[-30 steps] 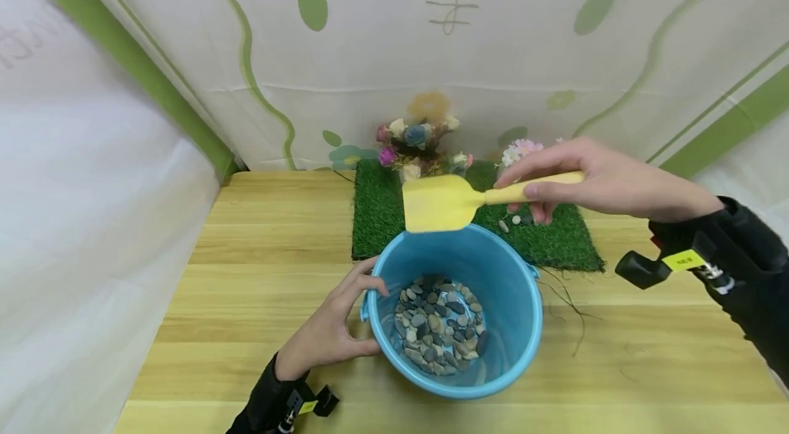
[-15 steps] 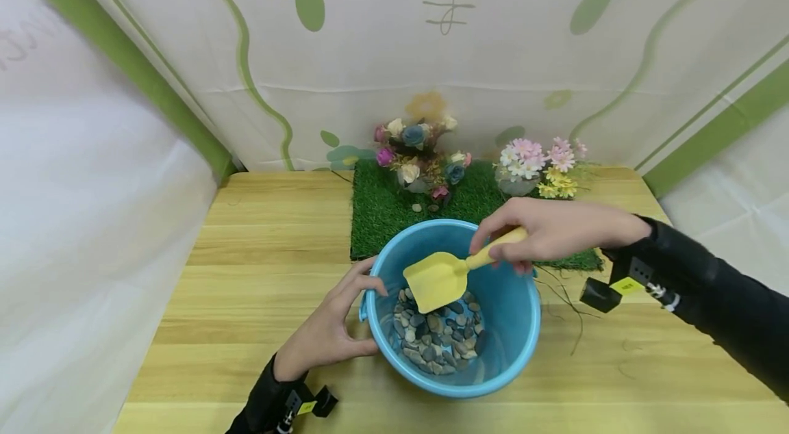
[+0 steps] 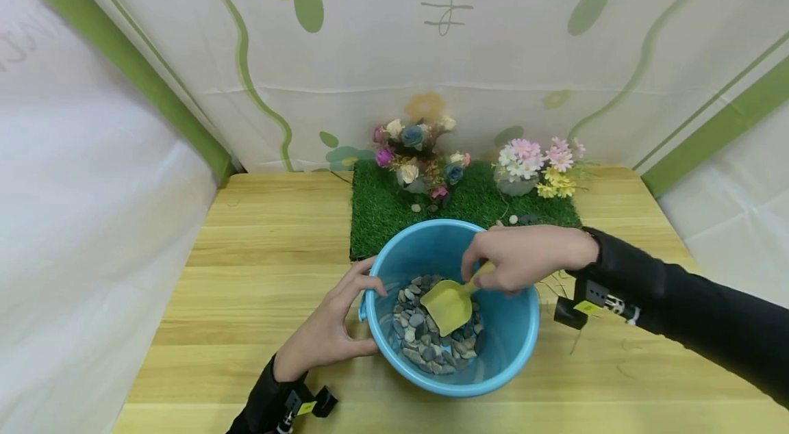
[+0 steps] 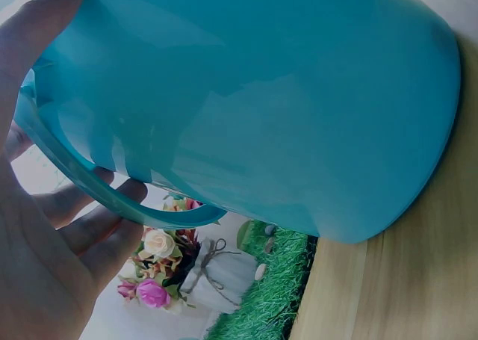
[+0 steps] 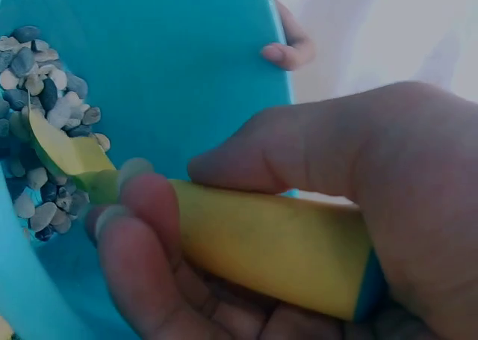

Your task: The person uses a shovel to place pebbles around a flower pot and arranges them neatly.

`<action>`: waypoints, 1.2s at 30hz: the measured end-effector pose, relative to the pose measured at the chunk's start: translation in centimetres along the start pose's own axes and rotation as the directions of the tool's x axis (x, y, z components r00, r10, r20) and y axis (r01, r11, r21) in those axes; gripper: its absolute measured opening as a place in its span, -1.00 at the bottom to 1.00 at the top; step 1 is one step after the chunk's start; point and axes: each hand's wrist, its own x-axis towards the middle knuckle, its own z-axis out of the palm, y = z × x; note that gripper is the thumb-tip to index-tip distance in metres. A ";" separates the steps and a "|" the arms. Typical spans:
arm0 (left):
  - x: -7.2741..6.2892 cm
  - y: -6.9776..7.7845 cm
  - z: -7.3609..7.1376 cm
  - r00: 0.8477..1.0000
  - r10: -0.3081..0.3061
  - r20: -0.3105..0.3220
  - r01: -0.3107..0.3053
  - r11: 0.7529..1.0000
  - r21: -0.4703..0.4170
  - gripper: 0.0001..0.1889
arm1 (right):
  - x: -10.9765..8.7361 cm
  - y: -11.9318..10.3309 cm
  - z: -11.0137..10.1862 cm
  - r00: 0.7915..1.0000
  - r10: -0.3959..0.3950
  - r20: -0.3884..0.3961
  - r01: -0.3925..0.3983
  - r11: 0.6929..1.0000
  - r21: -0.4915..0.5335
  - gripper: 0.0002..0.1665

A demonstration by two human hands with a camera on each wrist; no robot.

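A light blue bucket (image 3: 529, 345) stands on the wooden table with grey and tan pebbles (image 3: 419, 341) over its bottom. My left hand (image 3: 329, 328) grips its rim at the left, fingertips hooked inside and thumb against the outer wall. In the left wrist view the bucket's handle (image 4: 112, 194) hangs down by the fingers. My right hand (image 3: 524, 256) reaches over the right rim and holds a yellow toy shovel (image 3: 448, 307) by its handle (image 5: 269, 243). The blade points down among the pebbles; in the right wrist view its tip is partly hidden by them.
Behind the bucket lies a green turf mat (image 3: 377, 232). On it stand a pot of roses (image 3: 409, 157) and a pot of pink and white flowers (image 3: 520, 170). Small stones (image 3: 514, 219) lie on the mat. A printed curtain (image 3: 382, 44) hangs behind.
My right hand has carried the shovel from above the far rim down and into the bucket, blade now at the pebbles. My left hand stays on the rim.
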 end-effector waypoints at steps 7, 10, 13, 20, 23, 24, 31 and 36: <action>0.0 0.0 0.0 1.000 0.003 0.000 -0.003 1.000 0.001 -0.44 | 0.7 -0.4 0.3 0.999 0.044 0.026 -0.044 0.999 -0.015 -0.67; 0.0 0.0 0.0 1.000 0.008 0.000 -0.008 1.000 0.007 -0.46 | 0.7 -0.6 0.3 0.997 0.066 0.032 -0.065 0.998 -0.012 -0.67; 0.0 0.0 0.0 1.000 0.011 0.000 -0.011 1.000 0.012 -0.47 | 0.8 -0.8 0.4 0.997 0.076 0.034 -0.075 0.997 -0.010 -0.67; 0.0 0.0 0.0 1.000 0.003 0.003 -0.003 1.000 0.003 -0.47 | 0.9 -1.0 0.7 0.994 0.099 0.047 -0.099 0.995 0.007 -0.68; 0.0 0.0 0.0 1.000 0.006 0.002 -0.006 1.000 0.005 -0.49 | 1.0 -0.9 0.9 0.994 0.097 0.052 -0.098 0.995 0.012 -0.69; 0.0 0.0 0.0 1.000 0.007 0.002 -0.007 1.000 0.005 -0.49 | 1.0 -0.9 0.9 0.994 0.094 0.053 -0.095 0.995 0.012 -0.69; -0.1 0.0 0.0 1.000 0.001 0.004 -0.001 1.000 0.001 -0.48 | 1.6 0.0 1.1 0.997 0.065 0.036 -0.067 0.996 0.065 -0.66; -0.1 -0.1 0.0 1.000 0.005 0.005 -0.005 1.000 -0.002 -0.43 | 1.9 0.4 1.1 0.998 0.053 0.041 -0.057 0.994 0.096 -0.64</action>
